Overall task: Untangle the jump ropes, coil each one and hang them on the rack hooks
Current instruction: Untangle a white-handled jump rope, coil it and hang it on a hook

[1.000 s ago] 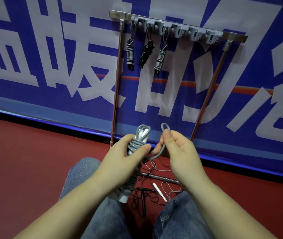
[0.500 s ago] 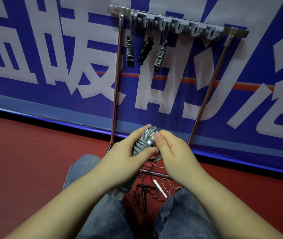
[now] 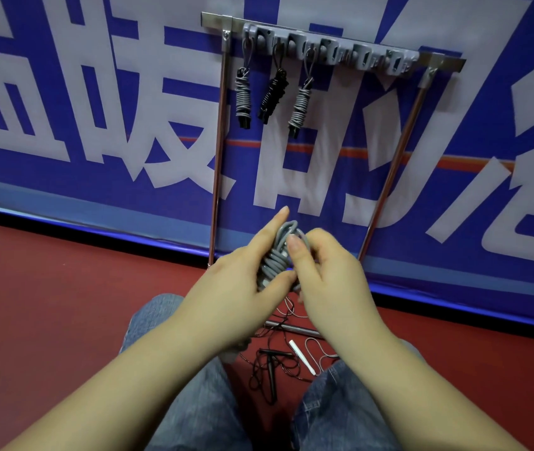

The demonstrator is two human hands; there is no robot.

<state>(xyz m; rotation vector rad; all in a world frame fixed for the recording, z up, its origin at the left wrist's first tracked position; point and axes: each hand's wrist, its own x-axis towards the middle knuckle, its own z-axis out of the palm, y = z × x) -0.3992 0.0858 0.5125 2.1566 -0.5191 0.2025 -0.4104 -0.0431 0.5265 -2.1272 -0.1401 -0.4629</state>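
Grey rope coil [image 3: 278,255] stands upright, long axis vertical, between both hands.

The grey coiled rope [image 3: 277,258] is mostly covered by the left hand [image 3: 236,288] and right hand [image 3: 330,281]; its lower end is hidden. At 6 o'clock, the tangled ropes on the floor [image 3: 272,369] run under the knees, too thin to count.

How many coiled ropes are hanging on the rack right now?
3: a grey coil on the leftmost hook, a black coil next to it, and a grey coil third. The hooks further right look bare.
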